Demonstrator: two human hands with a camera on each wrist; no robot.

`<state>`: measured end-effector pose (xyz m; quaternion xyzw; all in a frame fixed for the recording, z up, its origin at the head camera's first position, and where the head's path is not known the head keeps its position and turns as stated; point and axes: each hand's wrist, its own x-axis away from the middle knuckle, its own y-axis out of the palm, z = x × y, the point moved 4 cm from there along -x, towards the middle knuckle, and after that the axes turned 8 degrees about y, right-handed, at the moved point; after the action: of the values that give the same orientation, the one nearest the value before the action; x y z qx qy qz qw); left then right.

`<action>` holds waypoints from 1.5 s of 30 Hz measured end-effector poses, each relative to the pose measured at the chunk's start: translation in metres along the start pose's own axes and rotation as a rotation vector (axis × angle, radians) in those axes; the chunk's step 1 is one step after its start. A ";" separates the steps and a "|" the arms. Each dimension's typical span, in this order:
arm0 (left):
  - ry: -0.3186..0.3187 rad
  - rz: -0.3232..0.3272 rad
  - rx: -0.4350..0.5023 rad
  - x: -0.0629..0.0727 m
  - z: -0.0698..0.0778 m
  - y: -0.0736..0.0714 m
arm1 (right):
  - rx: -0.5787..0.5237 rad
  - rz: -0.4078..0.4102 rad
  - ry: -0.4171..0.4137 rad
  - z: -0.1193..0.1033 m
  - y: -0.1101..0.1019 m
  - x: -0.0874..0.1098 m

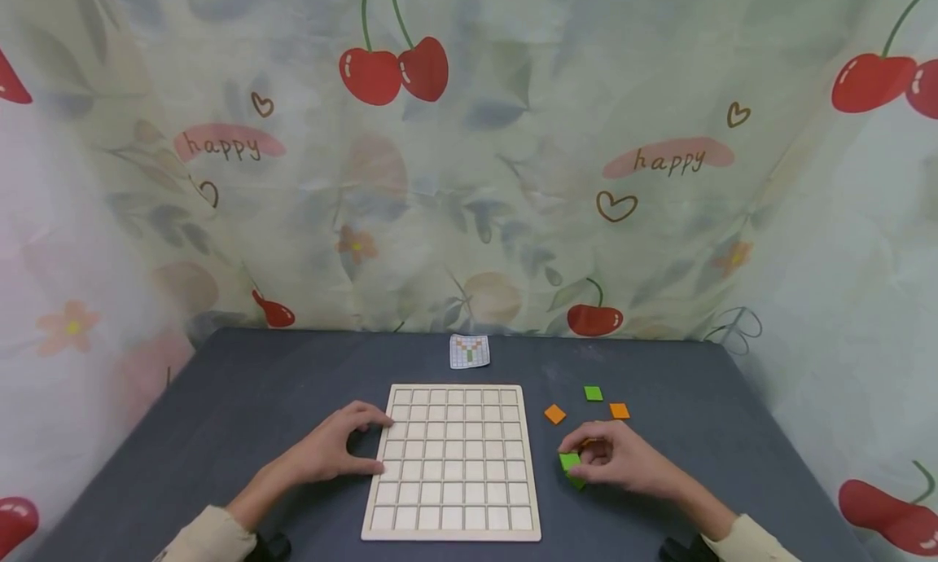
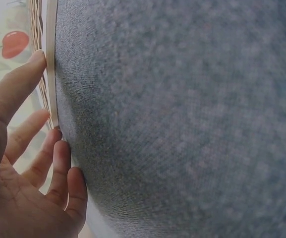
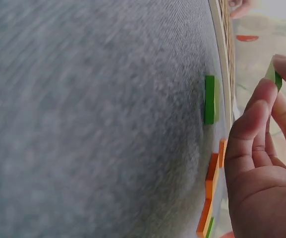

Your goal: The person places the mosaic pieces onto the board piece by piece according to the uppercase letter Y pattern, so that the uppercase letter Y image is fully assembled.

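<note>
A pale grid board (image 1: pixel 450 539) lies on the dark table. At its left edge rests my left hand (image 1: pixel 333 444), thumb and fingertips touching the rim with the fingers spread; the left wrist view shows this hand (image 2: pixel 33 163) along the board's side (image 2: pixel 51 74). To the right of the board, my right hand (image 1: pixel 623 458) pinches a green square tile (image 1: pixel 568 461) between thumb and fingers. In the right wrist view the held tile (image 3: pixel 277 81) is tilted, raised off the table. Below it, another green tile (image 3: pixel 210 99) lies on the cloth, partly hidden in the head view.
Past the right hand lie an orange tile (image 1: pixel 554 414), a second orange tile (image 1: pixel 619 411) and a green tile (image 1: pixel 593 393). Another orange tile is mostly covered by the hand. A small pattern card (image 1: pixel 469 353) lies behind the board, before a printed curtain (image 1: pixel 469 163).
</note>
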<state>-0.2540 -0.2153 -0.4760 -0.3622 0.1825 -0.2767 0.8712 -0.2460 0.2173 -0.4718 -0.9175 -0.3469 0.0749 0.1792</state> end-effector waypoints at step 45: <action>0.003 -0.014 -0.002 0.000 0.000 0.000 | -0.121 0.021 0.060 -0.021 0.057 -0.042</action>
<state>-0.2539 -0.2158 -0.4761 -0.3639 0.1818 -0.2831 0.8686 -0.2374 0.1437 -0.4736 -0.9322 -0.3355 0.0284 0.1329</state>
